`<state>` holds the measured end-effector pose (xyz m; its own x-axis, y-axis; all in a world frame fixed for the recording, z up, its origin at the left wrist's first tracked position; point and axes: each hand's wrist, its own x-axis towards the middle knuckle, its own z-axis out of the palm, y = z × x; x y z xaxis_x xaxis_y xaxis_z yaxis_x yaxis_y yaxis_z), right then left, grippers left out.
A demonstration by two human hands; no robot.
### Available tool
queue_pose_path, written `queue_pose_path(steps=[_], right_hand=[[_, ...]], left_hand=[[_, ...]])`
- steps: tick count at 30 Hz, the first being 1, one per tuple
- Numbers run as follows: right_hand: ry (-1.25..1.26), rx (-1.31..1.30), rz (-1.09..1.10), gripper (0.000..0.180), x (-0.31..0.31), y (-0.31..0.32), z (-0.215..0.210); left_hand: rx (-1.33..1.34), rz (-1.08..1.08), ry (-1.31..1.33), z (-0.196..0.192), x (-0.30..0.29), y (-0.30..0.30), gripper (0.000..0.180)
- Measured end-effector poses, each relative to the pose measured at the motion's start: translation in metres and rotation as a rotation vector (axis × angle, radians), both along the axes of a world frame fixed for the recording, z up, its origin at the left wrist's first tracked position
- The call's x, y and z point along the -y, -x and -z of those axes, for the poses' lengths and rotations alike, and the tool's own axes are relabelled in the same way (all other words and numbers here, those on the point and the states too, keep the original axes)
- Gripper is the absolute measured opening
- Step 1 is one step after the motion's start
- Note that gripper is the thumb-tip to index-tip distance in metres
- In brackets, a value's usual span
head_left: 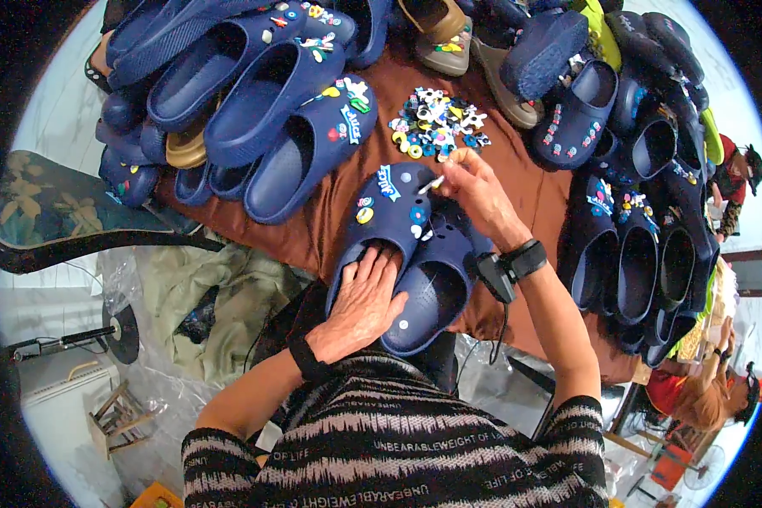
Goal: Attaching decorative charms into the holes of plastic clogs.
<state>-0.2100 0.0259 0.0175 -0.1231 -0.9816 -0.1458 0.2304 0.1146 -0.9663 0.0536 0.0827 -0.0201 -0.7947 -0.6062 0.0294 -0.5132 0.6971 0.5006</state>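
Pale piece [433,184]: head view; likely a charm for a hole in the decorated clog [375,222]. Best lined up square, then pressed straight; slanted push could bend the stem.
Toe backing: fingertips directly under the hole would help keep the upper from caving.
Left hand [364,295]: fingers in decorated clog's foot opening, thumb spread outside its right edge. Fingertips hidden, can't tell if it grips.
Right hand [479,190]: pinched on pale piece, right of decorated clog's toe; contact with the toe unclear.
Decorated clog: between the hands, toe pointing away from the wearer.
Second clog [434,303]: just right of decorated clog, toe partly behind right hand.
Charm pile [438,124]: beyond decorated clog's toe, on brown cloth [529,199].
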Motion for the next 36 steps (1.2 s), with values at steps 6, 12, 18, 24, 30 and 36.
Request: queue_pose_path(steps=[6,12,18,24,30,36], right_hand=[[0.265,-0.821,0.116,0.023,0.043,0.021,-0.013],[0.445,-1.234,-0.375,0.027,0.026,-0.007,-0.016],[0.441,-1.389,-0.39,0.022,0.018,-0.021,-0.02],[0.398,-1.436,-0.408,0.016,0.031,-0.027,-0.022],[0.337,-1.348,-0.451,0.021,0.039,-0.019,-0.027],[0.246,-1.551,-0.366,0.015,0.042,-0.04,-0.025]], left_hand=[[0.013,-0.002,0.018,-0.002,-0.001,0.003,0.067],[-0.005,-0.005,0.029,-0.002,-0.002,0.001,0.066],[0.009,0.007,0.015,-0.007,0.001,0.001,0.066],[0.002,0.005,0.016,-0.008,0.0,0.003,0.066],[-0.006,-0.002,0.004,-0.008,-0.001,0.002,0.066],[0.005,0.0,0.029,-0.007,0.0,0.002,0.066]])
